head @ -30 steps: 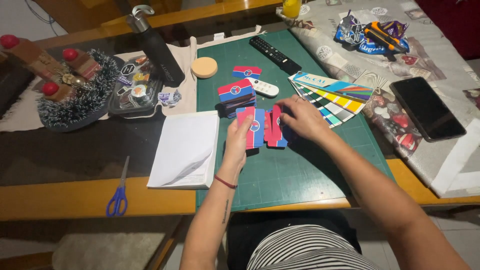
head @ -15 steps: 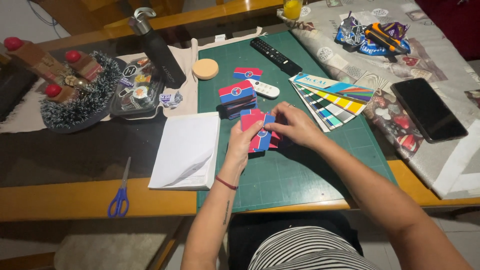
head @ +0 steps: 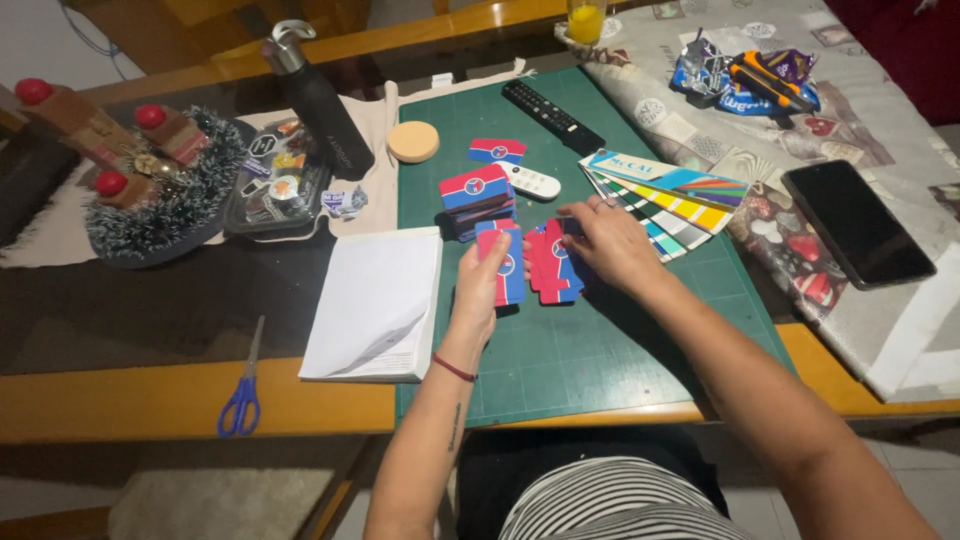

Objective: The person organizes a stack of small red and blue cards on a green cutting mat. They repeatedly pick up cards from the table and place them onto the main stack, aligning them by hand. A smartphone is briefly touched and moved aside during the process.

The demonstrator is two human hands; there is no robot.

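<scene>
Gripping one thin, light, slippery red-and-blue paper card (head: pixel 508 268) by its edges, left hand (head: pixel 482 285) closed; right hand (head: pixel 610 240) presses flat, open, on fanned cards (head: pixel 552 265).

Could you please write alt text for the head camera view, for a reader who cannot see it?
Two hands handle red and blue cards on a green cutting mat: the left hand holds one card, and the right hand rests on a small spread of cards. A card stack, white notepad, colour swatch fan and scissors lie nearby.
</scene>
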